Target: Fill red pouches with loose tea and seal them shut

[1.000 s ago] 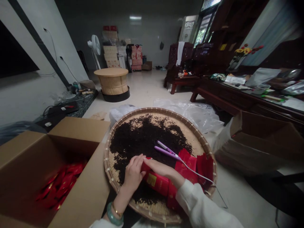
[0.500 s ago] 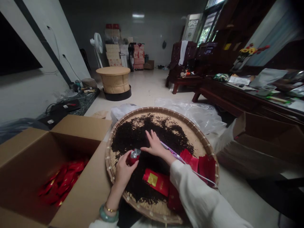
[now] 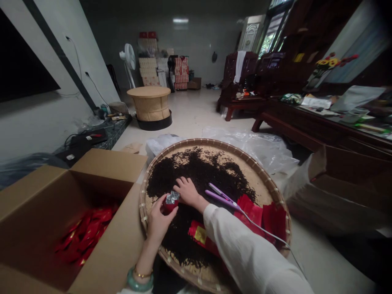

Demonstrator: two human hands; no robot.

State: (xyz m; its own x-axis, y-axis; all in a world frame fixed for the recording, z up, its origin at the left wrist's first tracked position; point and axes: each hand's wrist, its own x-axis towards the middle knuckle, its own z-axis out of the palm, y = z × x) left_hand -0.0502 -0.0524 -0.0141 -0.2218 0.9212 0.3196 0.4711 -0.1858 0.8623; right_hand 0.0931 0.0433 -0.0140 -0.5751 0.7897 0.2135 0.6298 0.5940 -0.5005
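A round woven tray (image 3: 269,185) holds a spread of dark loose tea leaves (image 3: 199,171). My left hand (image 3: 157,220) is closed around a small red foil packet (image 3: 169,203) with its silver mouth open, held over the tea. My right hand (image 3: 187,191) rests on the tea right beside the packet's mouth, fingers curled over the leaves. A purple heat sealer (image 3: 222,196) with a white cord lies on the tray to the right. Empty red packets (image 3: 263,214) lie at the tray's right, and another red packet (image 3: 200,236) sits under my right forearm.
An open cardboard box (image 3: 101,163) with several filled red packets (image 3: 81,241) stands at my left. A clear plastic bag (image 3: 260,147) lies behind the tray, another cardboard box (image 3: 343,175) to the right. A dark wooden table (image 3: 306,122), a round wooden stand (image 3: 150,102) and a fan (image 3: 130,61) lie beyond.
My hands left the stack of red packets. The left hand lifted one open packet; the right hand reached out over the tea, then drew back to the packet's mouth.
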